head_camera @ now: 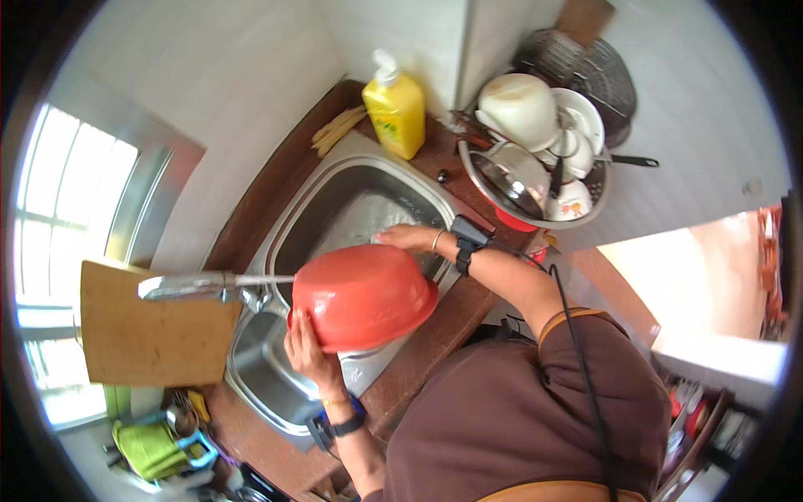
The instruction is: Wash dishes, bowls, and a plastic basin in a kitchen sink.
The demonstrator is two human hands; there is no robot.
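A red plastic basin [359,290] is tilted over the stainless steel double sink [280,229], with its outer side and base towards me. My left hand [308,352] grips it near the rim on the lower left. At the basin's far side is my right hand [406,238], partly hidden behind it. Something whitish shows at the right fingertips, too little to name. Water runs from the chrome faucet [182,287] onto the basin's left side. Wet suds or water glisten on the floor of the larger bowl.
A yellow pump bottle [395,116] stands behind the sink beside pale yellow gloves or cloth [339,130]. A metal colander [534,221] heaped with bowls and a lid sits right. A wooden board [157,326] stands left, near a green cloth [150,448]. A black cable [574,339] crosses my right arm.
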